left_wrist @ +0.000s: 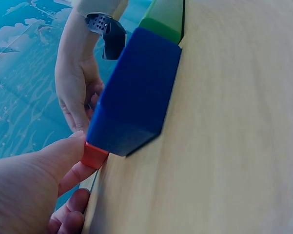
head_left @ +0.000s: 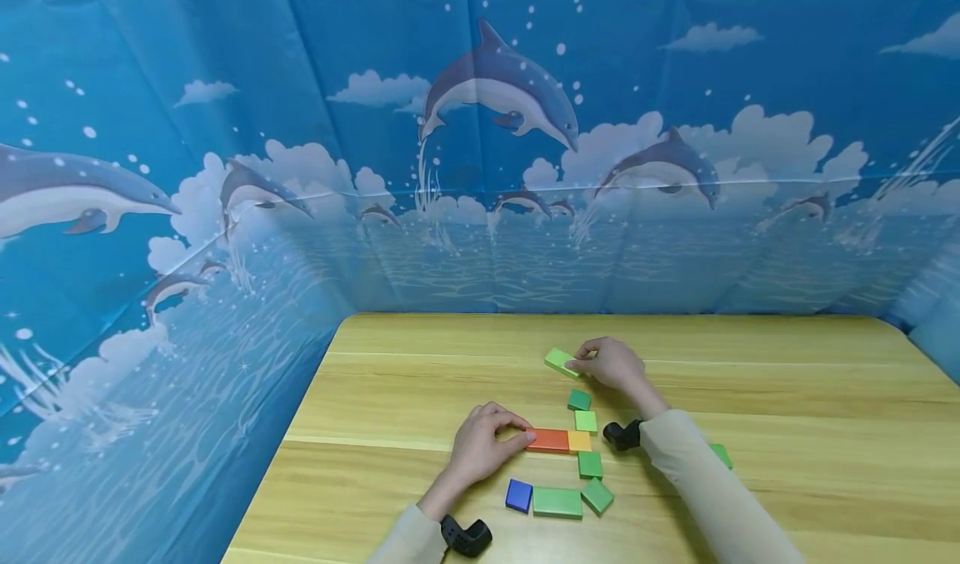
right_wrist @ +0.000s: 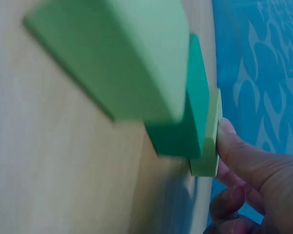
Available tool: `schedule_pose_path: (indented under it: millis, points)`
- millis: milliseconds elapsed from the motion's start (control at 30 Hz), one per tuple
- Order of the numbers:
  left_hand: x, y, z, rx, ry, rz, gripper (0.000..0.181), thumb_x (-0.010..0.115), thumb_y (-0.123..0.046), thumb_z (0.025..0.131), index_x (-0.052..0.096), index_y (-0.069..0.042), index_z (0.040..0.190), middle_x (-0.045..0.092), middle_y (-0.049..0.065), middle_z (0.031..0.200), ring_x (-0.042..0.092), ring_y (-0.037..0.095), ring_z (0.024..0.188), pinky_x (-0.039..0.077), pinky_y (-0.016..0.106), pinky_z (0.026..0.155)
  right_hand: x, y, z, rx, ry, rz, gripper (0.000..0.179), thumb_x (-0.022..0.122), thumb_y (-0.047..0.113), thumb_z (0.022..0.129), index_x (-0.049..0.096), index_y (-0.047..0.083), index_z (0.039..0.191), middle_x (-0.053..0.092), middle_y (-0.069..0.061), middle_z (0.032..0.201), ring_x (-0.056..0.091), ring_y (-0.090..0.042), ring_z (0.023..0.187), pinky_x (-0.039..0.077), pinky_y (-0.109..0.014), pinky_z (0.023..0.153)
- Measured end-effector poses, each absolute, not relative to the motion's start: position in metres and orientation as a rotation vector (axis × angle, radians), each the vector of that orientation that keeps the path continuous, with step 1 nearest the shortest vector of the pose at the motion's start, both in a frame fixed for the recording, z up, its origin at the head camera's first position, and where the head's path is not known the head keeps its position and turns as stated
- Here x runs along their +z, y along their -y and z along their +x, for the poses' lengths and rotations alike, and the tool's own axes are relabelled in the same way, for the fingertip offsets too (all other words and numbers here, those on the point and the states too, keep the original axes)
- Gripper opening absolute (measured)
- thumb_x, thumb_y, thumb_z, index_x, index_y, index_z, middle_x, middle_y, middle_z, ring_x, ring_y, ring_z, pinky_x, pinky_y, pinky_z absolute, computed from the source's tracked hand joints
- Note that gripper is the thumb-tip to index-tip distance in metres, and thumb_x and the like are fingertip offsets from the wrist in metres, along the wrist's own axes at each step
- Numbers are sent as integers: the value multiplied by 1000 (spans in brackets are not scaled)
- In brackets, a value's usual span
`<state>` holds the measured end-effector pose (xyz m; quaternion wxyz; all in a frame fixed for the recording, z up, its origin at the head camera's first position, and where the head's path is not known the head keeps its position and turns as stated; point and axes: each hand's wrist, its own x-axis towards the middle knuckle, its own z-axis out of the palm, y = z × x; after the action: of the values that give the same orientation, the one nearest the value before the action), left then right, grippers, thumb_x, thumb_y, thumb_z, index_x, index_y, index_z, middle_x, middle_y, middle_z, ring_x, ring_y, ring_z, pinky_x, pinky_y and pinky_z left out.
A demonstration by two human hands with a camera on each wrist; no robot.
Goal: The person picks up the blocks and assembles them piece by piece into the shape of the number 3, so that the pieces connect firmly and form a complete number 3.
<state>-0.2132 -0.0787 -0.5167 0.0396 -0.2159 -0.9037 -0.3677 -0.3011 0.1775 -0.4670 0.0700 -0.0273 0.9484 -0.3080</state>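
Observation:
My left hand (head_left: 483,445) pinches the left end of a red block (head_left: 549,441) between thumb and fingers; an orange block (head_left: 579,441) adjoins its right end. Farther back, my right hand (head_left: 612,364) grips the right end of a long light green block (head_left: 559,361), which lies at a slant. Between the two hands' blocks are a dark green block (head_left: 578,400) and a light green square block (head_left: 586,421). Nearer me sit a green square block (head_left: 590,465), a turned green block (head_left: 597,496), a long green block (head_left: 557,503) and a blue block (head_left: 519,496).
Another green block (head_left: 722,456) is partly hidden behind my right sleeve (head_left: 697,472). All the blocks lie on a wood-grain table (head_left: 405,372). A blue curtain (head_left: 480,256) printed with dolphins hangs behind the table's far edge and along its left side.

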Motion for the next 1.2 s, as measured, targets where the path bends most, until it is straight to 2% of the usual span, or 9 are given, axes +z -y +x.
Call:
schedule_pose_path:
  millis: [133,400,667,800,967,1200]
  points:
    - [-515,78,-213,-1114,2760,-670,26,65,-49,87,75,-27,95,55,-14,90,43,6,76,34,24,66,-468,-170,-302,-962,-2826,-125,30,71,41,84,72,16,101,65,1,89,56,-17,74,41,-34,58]
    - [-515,79,-213,-1099,2766,-665,25,64,-48,87,75,-27,95,55,-13,90,43,6,77,34,24,66,-471,-163,-300,-985,-2785,-222,28,70,40,85,73,19,102,63,-9,114,59,-26,93,45,-39,68]
    - [-515,79,-214,-1112,2767,-666,27,64,-49,87,75,-26,95,54,-13,88,42,7,75,33,24,65,-474,-161,-298,-984,-2726,-205,28,71,41,84,73,20,102,64,-6,107,54,-17,77,40,-34,61]
    - [-516,78,-214,-1106,2764,-666,27,64,-50,87,75,-27,95,54,-14,88,43,6,76,33,24,65,-475,-162,-298,-1007,-2696,-209,28,71,40,84,73,19,102,64,-5,103,52,-17,73,39,-34,61]
    - [-517,79,-215,-1104,2759,-670,26,64,-50,87,75,-27,95,54,-15,89,43,6,76,33,24,65,-475,-162,-296,-1023,-2675,-213,27,72,39,84,73,19,103,64,-1,99,53,-17,74,39,-34,62]
    - [-518,80,-215,-1108,2757,-671,27,63,-50,87,74,-28,95,54,-15,90,42,6,77,34,24,66,-474,-162,-293,-1012,-2676,-254,31,72,39,84,72,17,105,63,-6,109,57,-18,87,43,-38,69]
